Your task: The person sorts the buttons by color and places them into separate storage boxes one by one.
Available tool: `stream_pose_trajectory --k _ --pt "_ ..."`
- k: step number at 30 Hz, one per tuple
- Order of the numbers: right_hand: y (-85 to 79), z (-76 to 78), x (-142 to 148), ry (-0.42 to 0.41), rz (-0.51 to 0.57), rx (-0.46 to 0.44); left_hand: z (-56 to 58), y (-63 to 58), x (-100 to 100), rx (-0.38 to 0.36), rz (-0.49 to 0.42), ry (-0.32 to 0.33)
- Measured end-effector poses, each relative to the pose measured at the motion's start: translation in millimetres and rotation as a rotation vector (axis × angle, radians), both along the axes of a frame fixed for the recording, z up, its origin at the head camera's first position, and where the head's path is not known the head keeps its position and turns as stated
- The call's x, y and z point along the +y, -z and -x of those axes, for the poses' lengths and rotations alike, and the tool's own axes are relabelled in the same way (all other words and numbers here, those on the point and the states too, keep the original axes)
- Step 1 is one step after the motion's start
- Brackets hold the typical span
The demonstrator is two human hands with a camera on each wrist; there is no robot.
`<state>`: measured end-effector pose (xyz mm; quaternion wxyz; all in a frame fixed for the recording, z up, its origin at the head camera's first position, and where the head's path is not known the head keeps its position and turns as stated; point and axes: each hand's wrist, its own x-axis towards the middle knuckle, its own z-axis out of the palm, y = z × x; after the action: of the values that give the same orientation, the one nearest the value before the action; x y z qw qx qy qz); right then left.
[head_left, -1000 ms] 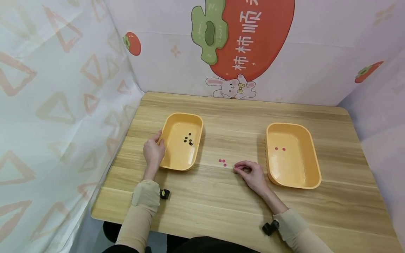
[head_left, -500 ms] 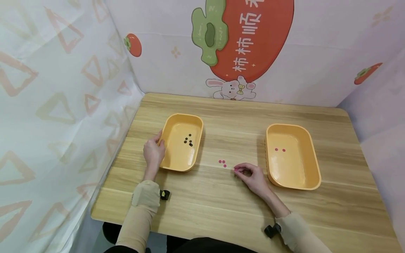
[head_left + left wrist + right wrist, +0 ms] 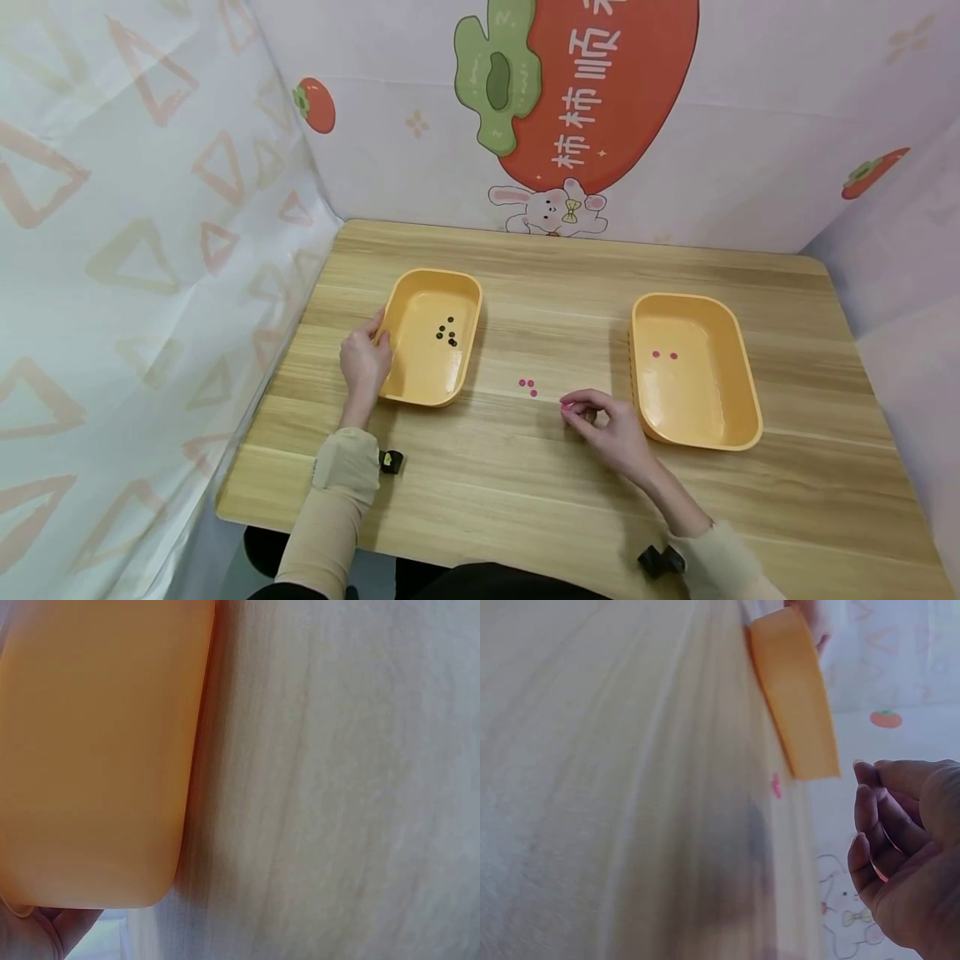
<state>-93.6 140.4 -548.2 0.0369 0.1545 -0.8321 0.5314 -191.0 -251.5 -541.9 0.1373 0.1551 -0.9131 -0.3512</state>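
Observation:
My left hand (image 3: 365,360) grips the left side wall of a yellow plastic bin (image 3: 408,367), thumb over the rim. Several small black round pieces (image 3: 440,335) lie inside that bin. In the left wrist view the bin's outer wall (image 3: 97,765) fills the left side. My right hand (image 3: 611,429) is above the table, left of a second yellow bin (image 3: 693,408), pinching a small pink disc (image 3: 566,407) between thumb and fingertips. Three pink discs (image 3: 531,383) lie on the wood to its left. In the right wrist view, the held disc is hard to make out.
Two pink discs (image 3: 673,356) lie in the right bin. The wooden table (image 3: 555,300) meets a printed cloth backdrop (image 3: 390,150) at the back and sides. Dark wrist cameras (image 3: 662,562) sit at both cuffs.
My right hand has drawn slightly right and toward the person with the pink disc, away from the three loose discs. The left hand and both bins stay in place.

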Motion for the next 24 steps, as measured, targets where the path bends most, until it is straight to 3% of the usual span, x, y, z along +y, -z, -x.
stream_pose_trajectory --k 4,12,17,21,24 --pt "-13.6 -2.9 3.9 0.008 -0.014 0.066 3.2 5.3 -3.6 0.016 -0.002 -0.001" --pt "-30.5 -6.6 14.8 0.017 -0.009 0.126 17.4 36.1 -17.2 0.018 0.028 -0.004" --pt "-40.2 -8.6 23.2 0.035 0.003 0.164 18.3 38.7 -18.4 0.010 0.006 -0.008" --pt "-47.9 -7.7 31.6 0.067 0.028 0.190 21.7 48.3 -23.4 0.007 0.016 -0.005" --pt "-51.5 -5.5 41.1 0.111 0.035 0.192 15.7 36.4 -18.1 0.006 0.007 -0.003"
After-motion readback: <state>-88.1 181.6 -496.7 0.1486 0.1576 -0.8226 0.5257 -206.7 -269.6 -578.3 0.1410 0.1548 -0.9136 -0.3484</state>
